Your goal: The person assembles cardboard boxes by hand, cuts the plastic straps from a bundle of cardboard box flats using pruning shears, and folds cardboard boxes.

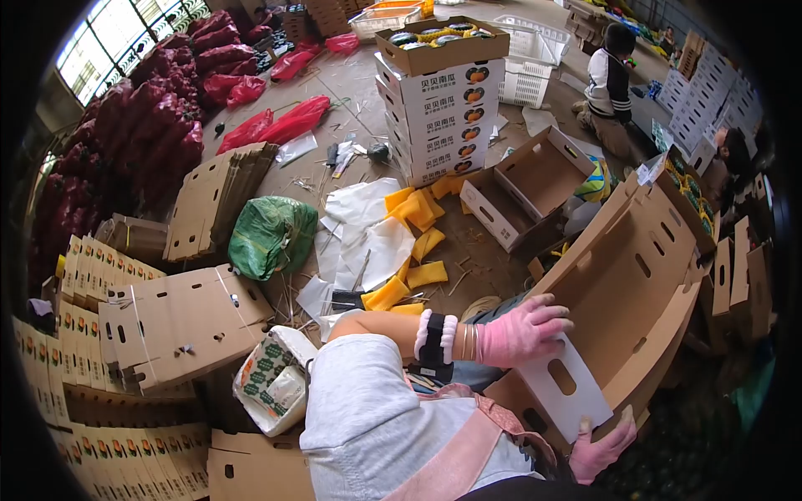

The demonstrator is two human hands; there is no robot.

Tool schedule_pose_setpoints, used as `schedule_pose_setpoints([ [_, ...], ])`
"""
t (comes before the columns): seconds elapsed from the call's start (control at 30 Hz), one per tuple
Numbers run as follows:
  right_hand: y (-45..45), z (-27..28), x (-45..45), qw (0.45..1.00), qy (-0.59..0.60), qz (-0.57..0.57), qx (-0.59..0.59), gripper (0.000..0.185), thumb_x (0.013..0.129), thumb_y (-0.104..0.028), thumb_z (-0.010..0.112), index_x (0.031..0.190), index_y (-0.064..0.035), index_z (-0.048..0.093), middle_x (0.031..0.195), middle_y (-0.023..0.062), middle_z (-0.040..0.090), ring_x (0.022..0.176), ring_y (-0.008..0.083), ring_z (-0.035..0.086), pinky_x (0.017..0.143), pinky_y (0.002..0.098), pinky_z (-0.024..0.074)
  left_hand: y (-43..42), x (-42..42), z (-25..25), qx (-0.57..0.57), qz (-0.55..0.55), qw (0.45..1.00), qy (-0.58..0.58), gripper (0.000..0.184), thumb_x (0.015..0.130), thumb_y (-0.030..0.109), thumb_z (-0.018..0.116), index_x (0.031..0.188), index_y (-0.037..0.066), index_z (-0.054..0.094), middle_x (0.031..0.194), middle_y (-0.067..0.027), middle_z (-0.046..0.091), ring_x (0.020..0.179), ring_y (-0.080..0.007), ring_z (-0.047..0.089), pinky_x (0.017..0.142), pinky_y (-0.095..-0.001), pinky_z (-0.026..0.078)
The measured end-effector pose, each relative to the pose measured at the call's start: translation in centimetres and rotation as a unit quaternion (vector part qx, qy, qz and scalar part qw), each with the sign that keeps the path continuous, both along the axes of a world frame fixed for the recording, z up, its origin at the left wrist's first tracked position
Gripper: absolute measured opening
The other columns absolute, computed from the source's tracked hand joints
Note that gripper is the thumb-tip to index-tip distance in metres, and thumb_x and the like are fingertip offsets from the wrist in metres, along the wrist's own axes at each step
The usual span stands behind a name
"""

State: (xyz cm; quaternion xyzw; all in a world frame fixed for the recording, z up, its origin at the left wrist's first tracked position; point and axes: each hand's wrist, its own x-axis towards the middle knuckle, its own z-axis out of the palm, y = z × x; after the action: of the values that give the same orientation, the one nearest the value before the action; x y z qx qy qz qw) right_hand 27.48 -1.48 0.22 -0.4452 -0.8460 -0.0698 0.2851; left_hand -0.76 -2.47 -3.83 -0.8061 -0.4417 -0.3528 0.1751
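L hand (526, 332) half-curled at wht. panel (586, 394), hold unclear; R hand (603, 451) open, thumb at edge. Ctn. (614, 313) appears part-folded, sides slanted.

room inside carton (616, 311); white panel (586, 403) blocks end

Window (125, 35) top left blown out, main visible light source; more pale light at upper right edge. Middle floor (334, 96) moderately lit, soft shadows. Lower right very dark, detail lost. Strong fisheye: outer edges bent, black rounded vignette at corners. Center reasonably sharp, carton print readable; far background small, soft. Slight sheen on red bags (280, 123).
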Motion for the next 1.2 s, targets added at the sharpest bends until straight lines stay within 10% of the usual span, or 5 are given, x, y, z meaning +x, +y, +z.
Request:
schedule_pose_setpoints([
  [0.5, 3.9, -4.9, -3.0, 0.531, -0.271, 0.45, -0.665, 0.052, 0.068, -0.024, 0.067, 0.113, -0.0027, 0.052, 0.1, 0.0201, 0.058, 0.095, 0.0341, 0.057, 0.079, 0.0392, 0.0462, 0.0, 2.4, 0.8, -0.618, -0.422, 0.619, 0.239, 0.04, 0.069, 0.027, 0.064, 0.097, -0.001, 0.059, 0.09, -0.0201, 0.063, 0.09, -0.0345, 0.06, 0.079, -0.0416, 0.047],
  [0.57, 5.4, 0.8, -3.3, 0.573, -0.145, 0.439, -0.676, 0.051, 0.069, -0.028, 0.068, 0.112, -0.0034, 0.053, 0.094, 0.0197, 0.059, 0.091, 0.0337, 0.059, 0.077, 0.0392, 0.0467, 2.6, 0.2, 3.5, -0.666, -0.496, 0.554, 0.051, 0.047, 0.072, 0.026, 0.066, 0.109, 0.0, 0.055, 0.099, -0.0196, 0.06, 0.096, -0.0315, 0.058, 0.083, -0.0394, 0.046],
  [0.7, 11.7, 3.4, -0.9, 0.976, 0.044, 0.064, -0.203, 0.049, 0.07, -0.029, 0.068, 0.109, -0.005, 0.051, 0.095, 0.0175, 0.057, 0.085, 0.0353, 0.059, 0.071, 0.0406, 0.0482, 9.6, -5.0, 6.5, -0.293, -0.174, 0.917, -0.206, 0.052, 0.074, 0.018, 0.071, 0.12, 0.005, 0.049, 0.112, -0.0135, 0.054, 0.101, -0.0259, 0.053, 0.086, -0.0336, 0.045],
  [0.97, 25.9, -7.9, 1.5, 0.891, 0.269, -0.005, -0.365, 0.04, 0.074, -0.016, 0.06, 0.109, 0.0023, 0.055, 0.106, 0.0174, 0.06, 0.095, 0.0277, 0.058, 0.085, 0.0326, 0.0451, 21.1, -7.9, -3.3, -0.557, -0.138, 0.584, -0.573, 0.038, 0.085, 0.022, 0.061, 0.115, 0.0, 0.052, 0.106, -0.0056, 0.058, 0.095, -0.014, 0.055, 0.082, -0.0273, 0.046],
  [1.2, 25.5, -7.7, 4.2, 0.901, 0.317, 0.126, -0.267, 0.017, 0.077, -0.008, 0.049, 0.086, 0.0011, 0.061, 0.087, 0.0066, 0.062, 0.084, 0.0174, 0.058, 0.082, 0.0281, 0.0441, 19.3, -7.9, -1.6, -0.577, -0.109, 0.708, -0.392, 0.053, 0.085, 0.034, 0.058, 0.125, 0.002, 0.047, 0.105, -0.0048, 0.059, 0.094, -0.0118, 0.051, 0.081, -0.0265, 0.042],
])
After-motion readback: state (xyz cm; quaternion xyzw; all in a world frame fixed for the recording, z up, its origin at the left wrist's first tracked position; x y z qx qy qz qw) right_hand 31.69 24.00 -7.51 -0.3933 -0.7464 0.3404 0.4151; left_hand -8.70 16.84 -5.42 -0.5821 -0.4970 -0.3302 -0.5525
